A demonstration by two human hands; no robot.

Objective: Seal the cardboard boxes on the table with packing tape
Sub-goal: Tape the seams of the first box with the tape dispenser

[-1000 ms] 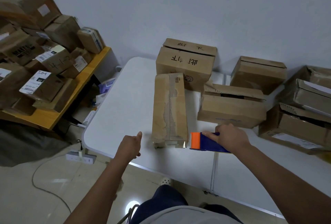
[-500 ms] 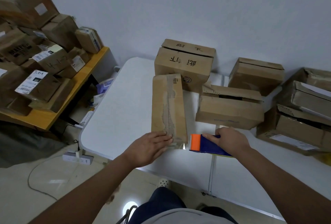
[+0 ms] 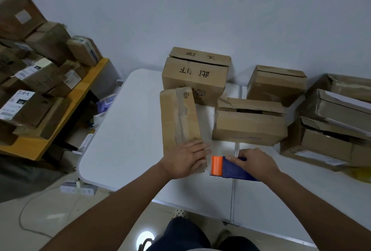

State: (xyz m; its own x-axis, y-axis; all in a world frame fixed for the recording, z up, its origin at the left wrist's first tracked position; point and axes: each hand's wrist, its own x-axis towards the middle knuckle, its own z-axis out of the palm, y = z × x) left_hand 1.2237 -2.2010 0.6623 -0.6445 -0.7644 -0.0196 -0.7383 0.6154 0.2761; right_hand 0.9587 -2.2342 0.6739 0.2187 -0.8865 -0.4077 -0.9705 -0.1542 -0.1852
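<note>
The white table [image 3: 128, 130] carries several cardboard boxes: a big one with handwritten characters [image 3: 195, 76] at the back, a wide box with its flaps gaping [image 3: 249, 124] to the right, and more boxes [image 3: 331, 122] beyond that, none visibly sealed. The one being worked is the long narrow box [image 3: 179, 118], lying lengthwise away from the person with a torn strip of old tape running down its top seam. The left hand [image 3: 187, 160] lies flat on the near end of it, fingers spread and pressing down. Just beside that end, on the table, sits the tape dispenser [image 3: 230, 167], blue with an orange roller, and the right hand [image 3: 259, 162] curls over its body in a grip. To do this step well, I would keep the left palm firm so the flaps stay closed and the box cannot slide, lift the dispenser onto the near edge, anchor the tape a little down the end face, then draw it straight along the seam in one even pull, covering the ragged old strip rather than running beside it
</note>
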